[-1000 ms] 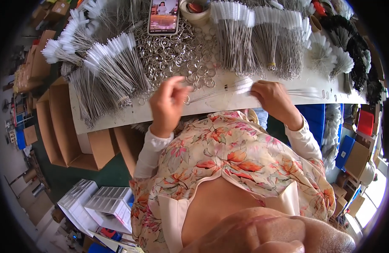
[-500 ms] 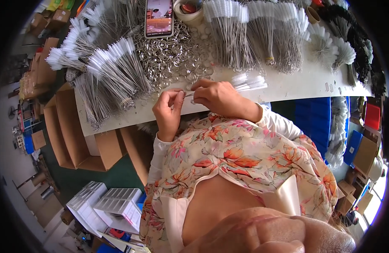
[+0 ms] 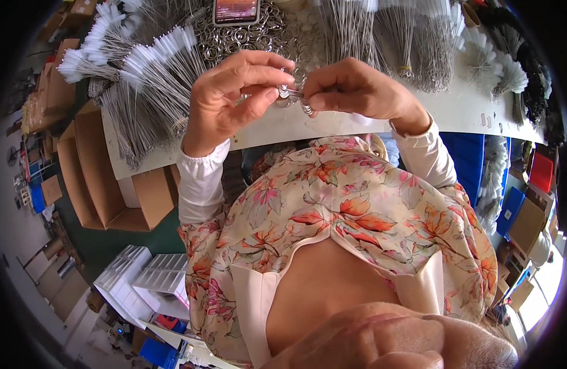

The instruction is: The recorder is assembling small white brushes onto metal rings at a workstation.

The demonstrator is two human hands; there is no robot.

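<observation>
My left hand [image 3: 237, 92] is raised over the table's near edge. Its thumb and fingertips close around a small silver metal ring [image 3: 284, 92]. Facing it, my right hand [image 3: 360, 89] is curled with thumb against fingers, gripping thin wires. Several small wire loops [image 3: 306, 107] stick out below its thumb, close to the ring; whether they are threaded on it is too small to tell. Under the right hand shows a bit of white bristle [image 3: 361, 121], probably of the wire brushes held there; the hand hides most of their length.
Beyond my hands lies a pile of metal rings [image 3: 240, 37] beside a phone [image 3: 236, 11]. Bundles of white wire brushes stand at left [image 3: 154, 67] and right [image 3: 412, 49], with black ones farther right [image 3: 517, 67]. Open cardboard boxes [image 3: 111, 197] are left below the table [image 3: 468, 114].
Both hands have risen from the tabletop toward me and look larger. The left fingers have spread around the ring, and wire loops now show below the right thumb. The view has shifted slightly.
</observation>
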